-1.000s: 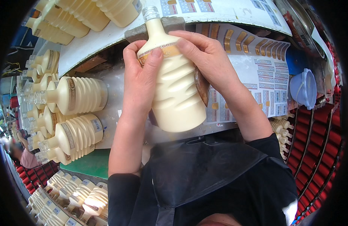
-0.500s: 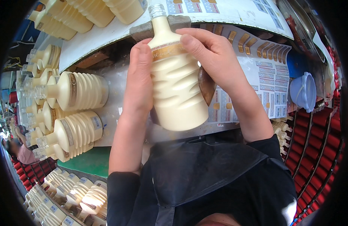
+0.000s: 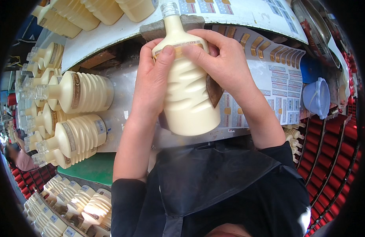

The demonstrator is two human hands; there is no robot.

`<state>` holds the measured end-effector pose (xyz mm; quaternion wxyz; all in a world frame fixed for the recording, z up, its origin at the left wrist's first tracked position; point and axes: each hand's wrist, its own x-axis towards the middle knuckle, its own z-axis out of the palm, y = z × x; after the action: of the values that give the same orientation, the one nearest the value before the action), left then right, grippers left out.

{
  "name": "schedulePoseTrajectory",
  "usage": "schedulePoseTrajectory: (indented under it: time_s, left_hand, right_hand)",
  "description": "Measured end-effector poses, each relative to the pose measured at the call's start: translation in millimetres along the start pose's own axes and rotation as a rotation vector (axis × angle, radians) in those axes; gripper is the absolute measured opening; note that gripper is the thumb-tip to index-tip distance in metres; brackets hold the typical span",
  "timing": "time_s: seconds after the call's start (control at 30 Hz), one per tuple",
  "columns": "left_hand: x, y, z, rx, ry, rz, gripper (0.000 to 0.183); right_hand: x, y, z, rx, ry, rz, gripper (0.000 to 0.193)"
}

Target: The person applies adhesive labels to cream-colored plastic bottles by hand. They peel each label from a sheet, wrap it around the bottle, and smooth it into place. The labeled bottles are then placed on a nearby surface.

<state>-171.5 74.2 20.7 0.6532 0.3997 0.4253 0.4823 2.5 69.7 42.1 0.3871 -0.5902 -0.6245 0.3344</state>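
A cream-coloured bottle (image 3: 192,114) with a wavy ribbed body and a clear glass neck lies in front of me, its neck pointing away. My left hand (image 3: 151,75) is closed round the left side of its shoulder, the thumb lying on a gold label (image 3: 175,52) there. Around the right side of the shoulder is my right hand (image 3: 226,59), its thumb also pressed on the label near its middle. Both thumbs cover part of the label. The neck passes over a grey padded rest (image 3: 152,29), and a brown curved piece (image 3: 214,91) shows beside the body.
Several similar labelled bottles (image 3: 87,93) lie stacked at the left, and more stand at the far left. Sheets of gold and blue labels (image 3: 283,83) cover the table's right side. A pale blue bucket (image 3: 316,98) hangs there, above red racks (image 3: 320,166).
My left thumb has come inward onto the label, and the right thumb has slid left toward its middle. The bottle's neck has shifted slightly right.
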Motion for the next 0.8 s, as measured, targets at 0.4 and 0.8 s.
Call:
schedulePoseTrajectory:
  time_s: [0.4,0.8]
  left_hand:
    - [-4.3,10.1,-7.6,0.108,-0.018,0.083,0.06]
    - [1.7,-7.1,-14.7,-0.057,-0.022,0.105,0.045]
  right_hand:
    - [1.3,3.4,-2.0,0.008,0.018,0.051,0.061]
    - [-2.7,-4.5,4.6,0.138,0.017,0.145,0.057]
